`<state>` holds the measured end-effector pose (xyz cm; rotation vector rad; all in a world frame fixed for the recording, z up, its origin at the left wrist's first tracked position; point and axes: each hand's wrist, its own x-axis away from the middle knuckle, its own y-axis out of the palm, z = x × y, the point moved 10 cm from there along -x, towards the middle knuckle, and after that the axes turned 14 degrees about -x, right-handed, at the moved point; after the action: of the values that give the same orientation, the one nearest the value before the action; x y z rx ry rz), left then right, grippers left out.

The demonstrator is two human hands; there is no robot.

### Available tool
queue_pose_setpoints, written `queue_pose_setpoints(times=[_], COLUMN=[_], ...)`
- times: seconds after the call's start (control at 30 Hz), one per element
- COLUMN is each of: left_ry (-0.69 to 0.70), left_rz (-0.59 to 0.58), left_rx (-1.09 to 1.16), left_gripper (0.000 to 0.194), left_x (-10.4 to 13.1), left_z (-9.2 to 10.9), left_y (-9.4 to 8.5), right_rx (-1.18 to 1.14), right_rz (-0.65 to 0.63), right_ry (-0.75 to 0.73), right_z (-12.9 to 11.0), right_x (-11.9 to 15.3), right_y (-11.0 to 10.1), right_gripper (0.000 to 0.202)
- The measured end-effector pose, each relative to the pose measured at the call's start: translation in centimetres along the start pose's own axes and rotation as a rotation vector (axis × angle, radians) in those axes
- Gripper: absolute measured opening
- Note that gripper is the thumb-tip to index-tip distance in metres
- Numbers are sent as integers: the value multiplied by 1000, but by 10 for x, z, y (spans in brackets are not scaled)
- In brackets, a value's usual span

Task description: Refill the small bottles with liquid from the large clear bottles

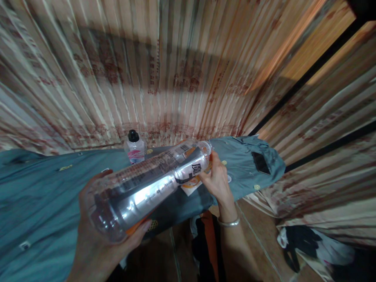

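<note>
A large clear plastic bottle (152,188) with a silvery printed label lies aslant in front of me, its neck toward the upper right. My left hand (96,231) grips the bottle's broad base from below and the side. At the neck end, my right hand (217,178) is closed around the bottle, a bangle (228,223) on its wrist. The right fingertips are partly hidden behind the neck, and I cannot tell whether a cap is there. Beneath the bottle, close to the right hand, shows part of a white-and-orange flat item (191,187).
A long board with a teal cloth cover (35,196) runs across the view. On it stand a small clear bottle with a black cap (136,149) and, at the right end, a dark phone (261,163). Patterned curtains (132,70) hang behind. Clothes (317,246) lie at lower right.
</note>
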<state>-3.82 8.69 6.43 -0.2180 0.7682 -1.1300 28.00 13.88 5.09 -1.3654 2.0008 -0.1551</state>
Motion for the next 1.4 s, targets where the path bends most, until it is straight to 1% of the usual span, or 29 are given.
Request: queue_pose_setpoints(times=[0.13,0.27,0.33,0.43,0.5,0.6,0.73,0.83,0.9,1.1,1.2,1.4], left_ry=[-16,-69,-81,-45,0,78,132,162,189,182,152,176], left_rz=[-25,-37,-24,-13,-15,22,15,87,114,98,81,115], left_rx=[5,58,43,3,-11,-26,-22,-34,-49,-21,-2,-13], left_gripper=[100,102,103,104,101,100,101,98,95,98,97,90], left_x=[-1,-1,-1,-1,0,1,2,4,6,6,5,4], left_z=[3,-2,-4,-2,1,7,8,8,8,5,3,5], left_y=[1,2,1,-1,0,-4,-1,-5,-6,-4,-3,-4], right_rx=[20,20,9,18,30,28,18,26,27,3,3,0], right_rz=[-9,-13,-17,-14,-8,-2,1,3,8,10,12,1], right_ry=[16,12,11,20,21,13,13,16,10,6,18,14], right_z=[4,4,3,4,5,4,4,5,5,3,2,3], right_x=[0,0,0,0,0,0,-1,0,0,0,0,0], right_y=[0,0,1,1,1,0,0,0,0,-1,-1,0], right_gripper=[52,53,52,53,54,55,55,54,54,51,53,53])
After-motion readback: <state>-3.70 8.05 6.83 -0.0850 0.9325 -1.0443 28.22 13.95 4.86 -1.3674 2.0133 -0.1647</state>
